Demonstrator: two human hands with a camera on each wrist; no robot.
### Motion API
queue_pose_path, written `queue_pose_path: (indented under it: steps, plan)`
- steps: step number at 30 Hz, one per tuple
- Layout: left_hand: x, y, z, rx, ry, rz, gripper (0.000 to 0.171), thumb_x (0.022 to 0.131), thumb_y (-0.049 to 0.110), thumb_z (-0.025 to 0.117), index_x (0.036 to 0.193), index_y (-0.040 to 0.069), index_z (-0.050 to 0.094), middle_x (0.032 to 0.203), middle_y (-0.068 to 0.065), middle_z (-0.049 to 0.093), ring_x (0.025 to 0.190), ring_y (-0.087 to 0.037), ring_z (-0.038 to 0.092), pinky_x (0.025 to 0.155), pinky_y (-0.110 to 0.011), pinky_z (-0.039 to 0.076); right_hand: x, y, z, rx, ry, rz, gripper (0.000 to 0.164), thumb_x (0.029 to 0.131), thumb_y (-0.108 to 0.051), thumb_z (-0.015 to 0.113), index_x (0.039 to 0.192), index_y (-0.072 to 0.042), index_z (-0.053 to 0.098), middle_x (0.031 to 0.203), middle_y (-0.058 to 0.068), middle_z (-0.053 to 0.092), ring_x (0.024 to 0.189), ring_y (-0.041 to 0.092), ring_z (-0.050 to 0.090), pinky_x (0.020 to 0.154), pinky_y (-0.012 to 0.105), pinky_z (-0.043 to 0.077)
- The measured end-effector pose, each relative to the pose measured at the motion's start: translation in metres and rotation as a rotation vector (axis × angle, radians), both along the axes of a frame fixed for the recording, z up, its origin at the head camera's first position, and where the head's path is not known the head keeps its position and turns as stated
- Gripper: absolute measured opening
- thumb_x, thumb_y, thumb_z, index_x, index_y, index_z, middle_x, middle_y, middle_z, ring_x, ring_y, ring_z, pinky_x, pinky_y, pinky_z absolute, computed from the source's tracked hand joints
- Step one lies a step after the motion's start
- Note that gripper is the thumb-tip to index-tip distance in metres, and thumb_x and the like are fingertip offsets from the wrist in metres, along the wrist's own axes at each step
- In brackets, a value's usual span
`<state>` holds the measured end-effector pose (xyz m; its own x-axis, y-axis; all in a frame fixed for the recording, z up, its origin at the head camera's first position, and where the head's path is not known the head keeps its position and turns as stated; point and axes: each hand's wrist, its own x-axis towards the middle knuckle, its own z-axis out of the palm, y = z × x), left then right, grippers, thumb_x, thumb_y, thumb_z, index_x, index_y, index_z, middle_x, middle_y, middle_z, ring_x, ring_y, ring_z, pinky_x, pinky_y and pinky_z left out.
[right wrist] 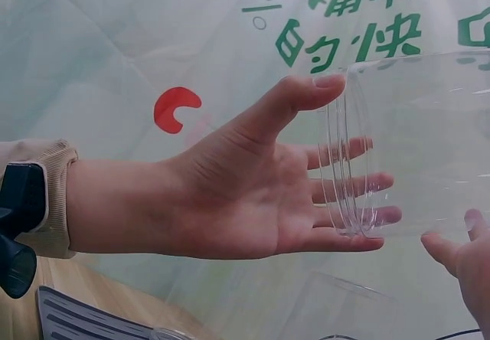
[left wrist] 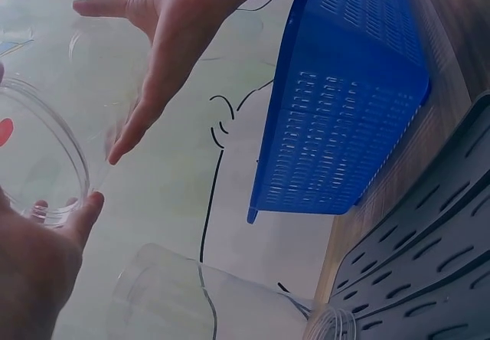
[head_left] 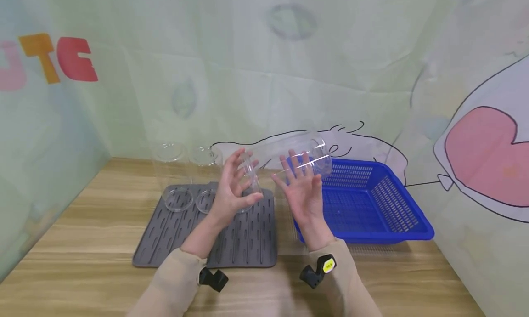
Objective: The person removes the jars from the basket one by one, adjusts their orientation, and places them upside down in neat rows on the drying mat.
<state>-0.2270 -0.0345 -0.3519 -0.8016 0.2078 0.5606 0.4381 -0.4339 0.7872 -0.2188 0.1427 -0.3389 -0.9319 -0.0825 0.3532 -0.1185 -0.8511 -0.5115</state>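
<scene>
A clear cylindrical jar (head_left: 321, 152) is held in the air, lying nearly sideways with its ringed rim to the left. My left hand (head_left: 229, 193) grips that rim, thumb on one side and fingers on the other; the right wrist view shows the left hand (right wrist: 253, 187) at the rim. Spread and mostly straight, the fingers of my right hand (head_left: 305, 195) lie along the far part of the jar; exact contact is hard to tell through the clear wall. Clear jars (head_left: 177, 200) stand on a grey slotted mat (head_left: 165, 243), one partly hidden behind my left hand.
Right of the mat, a blue perforated plastic basket (head_left: 359, 236) stands on the wood-grain table (head_left: 82, 243). A printed cloth backdrop (head_left: 248, 78) rises behind and at both sides. Each sleeve carries a black wrist device.
</scene>
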Motion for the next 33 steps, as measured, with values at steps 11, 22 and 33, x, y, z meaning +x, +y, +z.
queue_pose_path:
  steps: [11, 22, 33]
  plan:
    - [0.004, -0.006, 0.009, -0.054, -0.006, -0.022, 0.123, 0.064, 0.039, 0.091, 0.155, 0.01, 0.014, 0.159, -0.013, 0.023, 0.146, -0.04, 0.024, 0.119, -0.042, 0.032, -0.002, 0.0, 0.006, -0.005, 0.0, -0.006, 0.108, 0.054, -0.043, 0.093, 0.139, -0.018, 0.03, 0.154, 0.011, 0.03, 0.132, 0.027, 0.044, 0.121, 0.064, 0.006]
    - [0.01, -0.032, 0.021, -0.078, 0.039, -0.004, 0.128, 0.064, 0.047, 0.086, 0.158, 0.015, 0.006, 0.165, -0.011, 0.012, 0.151, -0.031, 0.013, 0.124, -0.039, 0.023, -0.003, -0.004, 0.013, 0.007, 0.035, -0.003, 0.12, 0.054, -0.042, 0.093, 0.146, -0.018, 0.02, 0.138, 0.004, 0.051, 0.144, 0.035, 0.025, 0.119, 0.067, -0.004]
    - [0.01, -0.084, 0.022, 0.21, 0.088, 0.103, 0.081, 0.082, 0.007, 0.077, 0.151, 0.008, 0.033, 0.15, -0.005, 0.044, 0.134, -0.019, 0.046, 0.113, -0.025, 0.04, -0.004, -0.014, 0.016, 0.068, 0.111, -0.001, 0.093, 0.065, -0.038, 0.089, 0.14, -0.021, 0.037, 0.135, 0.002, 0.054, 0.128, 0.023, 0.051, 0.118, 0.063, 0.021]
